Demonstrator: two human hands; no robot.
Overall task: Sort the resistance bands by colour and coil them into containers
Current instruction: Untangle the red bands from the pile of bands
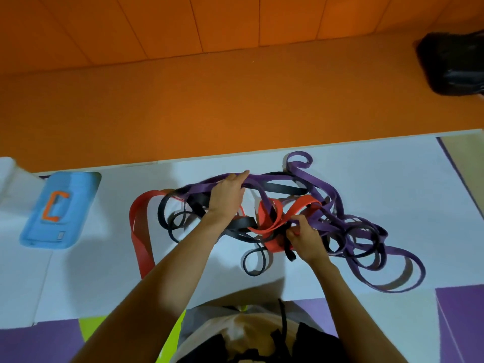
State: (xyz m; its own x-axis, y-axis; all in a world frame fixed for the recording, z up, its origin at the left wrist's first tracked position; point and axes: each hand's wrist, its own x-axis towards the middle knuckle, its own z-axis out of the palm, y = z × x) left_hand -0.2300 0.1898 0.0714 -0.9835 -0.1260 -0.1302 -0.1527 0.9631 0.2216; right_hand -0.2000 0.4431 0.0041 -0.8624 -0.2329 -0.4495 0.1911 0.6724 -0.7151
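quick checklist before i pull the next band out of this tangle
1. Colours separated: not ok; purple bands, red bands and black bands are tangled together.
2. Right hand pinching a red band: ok.
3. Left hand gripping the purple bands: cannot tell; it lies on them.
4. Container ready: cannot tell; none plainly visible.
5. Blue pad apart from the pile: ok.

Bare forearms [183, 258]; beige and black clothing [243, 334].

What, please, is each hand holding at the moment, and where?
The right hand pinches the red band in the middle of the tangle. The left hand lies over a purple band; its grip is unclear.
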